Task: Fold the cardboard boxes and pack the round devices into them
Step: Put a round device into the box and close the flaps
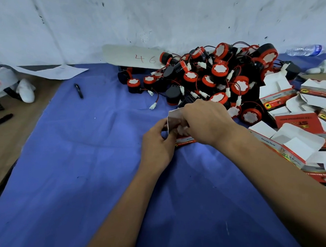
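Both hands (181, 130) grip a box (183, 141), hiding its contents.

So both hands (159, 142) (206, 121) meet on one small box (185, 140) mid-cloth (86, 172), with the pile of round devices (212, 75) just behind at 12 to 1 o'clock. Stacked boxes (297, 137) sit at 3 o'clock, touching that pile. A pen (78, 90) lies at 10 o'clock, loose paper (53, 71) beyond it, and a numbered card (132, 56) leans at 12, against the wall (154, 16).
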Tool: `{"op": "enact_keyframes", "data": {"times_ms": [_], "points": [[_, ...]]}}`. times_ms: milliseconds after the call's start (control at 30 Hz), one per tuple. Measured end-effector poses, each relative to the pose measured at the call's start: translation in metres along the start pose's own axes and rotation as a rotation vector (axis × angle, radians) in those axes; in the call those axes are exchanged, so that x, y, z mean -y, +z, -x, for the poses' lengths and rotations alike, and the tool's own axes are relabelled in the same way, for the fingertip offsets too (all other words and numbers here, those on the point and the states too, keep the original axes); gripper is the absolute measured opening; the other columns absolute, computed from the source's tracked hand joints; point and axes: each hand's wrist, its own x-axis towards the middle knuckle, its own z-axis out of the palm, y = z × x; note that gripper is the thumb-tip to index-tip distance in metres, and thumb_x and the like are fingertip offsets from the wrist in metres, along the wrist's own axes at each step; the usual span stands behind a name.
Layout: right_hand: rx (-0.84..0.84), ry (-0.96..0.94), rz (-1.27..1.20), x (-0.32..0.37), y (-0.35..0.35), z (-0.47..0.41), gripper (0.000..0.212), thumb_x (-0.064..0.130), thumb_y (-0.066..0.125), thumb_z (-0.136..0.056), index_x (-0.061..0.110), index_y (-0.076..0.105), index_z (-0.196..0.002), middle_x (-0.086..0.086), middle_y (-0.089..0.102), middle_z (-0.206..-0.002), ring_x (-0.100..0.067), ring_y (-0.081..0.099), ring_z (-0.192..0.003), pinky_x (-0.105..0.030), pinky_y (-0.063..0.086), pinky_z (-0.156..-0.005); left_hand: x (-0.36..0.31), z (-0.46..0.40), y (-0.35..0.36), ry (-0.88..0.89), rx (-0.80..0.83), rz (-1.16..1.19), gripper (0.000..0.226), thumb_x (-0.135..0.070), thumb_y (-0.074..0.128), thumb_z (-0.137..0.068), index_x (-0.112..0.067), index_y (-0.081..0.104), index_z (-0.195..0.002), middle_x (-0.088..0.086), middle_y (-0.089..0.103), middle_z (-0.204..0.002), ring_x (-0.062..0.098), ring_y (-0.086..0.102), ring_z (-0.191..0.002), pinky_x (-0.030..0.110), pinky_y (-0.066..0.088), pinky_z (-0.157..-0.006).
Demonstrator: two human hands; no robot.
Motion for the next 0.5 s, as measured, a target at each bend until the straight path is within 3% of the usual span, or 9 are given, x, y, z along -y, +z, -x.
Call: {"op": "enact_keyframes", "data": {"times_ms": [100,200,300,400,500], "points": [[-0.003,0.021,-0.041,-0.001,0.000,0.000,0.030,0.023,0.059,-0.096,0.020,0.042,-0.071,0.004,0.038,-0.067,-0.022,0.049,-0.067,-0.030,0.029,-0.051,-0.002,0.000,0.007,-0.060,-0.055,-0.029,0.018,-0.023,0.058,-0.100,-0.036,0.069,-0.101,-0.031,0.069,-0.084,-0.006,0.063,-0.073,0.010,0.042,-0.061],[0.046,-0.012,-0.103,-0.003,-0.004,0.001,0.012,0.018,0.060,-0.096,0.017,0.062,-0.085,0.002,0.048,-0.066,-0.022,0.052,-0.061,-0.034,0.043,-0.056,-0.005,-0.004,0.015,-0.141,-0.135,-0.007,0.009,-0.027,0.066,-0.092,-0.032,0.071,-0.098,-0.019,0.072,-0.090,0.002,0.067,-0.081,0.028,0.053,-0.071],[0.167,-0.039,-0.287,-0.012,-0.011,0.003,0.015,0.010,0.057,-0.096,0.011,0.071,-0.093,-0.003,0.070,-0.069,-0.017,0.068,-0.060,-0.038,0.059,-0.069,-0.005,-0.009,0.015,-0.186,-0.141,0.039,0.009,-0.028,0.074,-0.083,-0.031,0.074,-0.092,-0.014,0.074,-0.088,0.009,0.071,-0.082,0.041,0.060,-0.076],[-0.047,0.058,-0.409,-0.023,-0.012,0.003,0.017,0.010,0.064,-0.096,0.012,0.077,-0.106,-0.005,0.076,-0.102,-0.020,0.072,-0.090,-0.036,0.059,-0.086,-0.001,-0.012,0.014,-0.224,-0.140,0.057,0.010,-0.031,0.080,-0.080,-0.032,0.073,-0.087,-0.018,0.072,-0.081,0.000,0.069,-0.073,0.039,0.062,-0.075],[-0.216,0.202,-0.522,-0.024,-0.007,0.005,0.008,0.013,0.074,-0.092,0.008,0.075,-0.099,-0.007,0.074,-0.095,-0.026,0.073,-0.084,-0.039,0.060,-0.083,-0.001,-0.013,0.015,-0.223,-0.146,0.046,0.011,-0.030,0.081,-0.081,-0.033,0.073,-0.089,-0.021,0.071,-0.081,-0.004,0.068,-0.074,0.032,0.061,-0.073]]}}
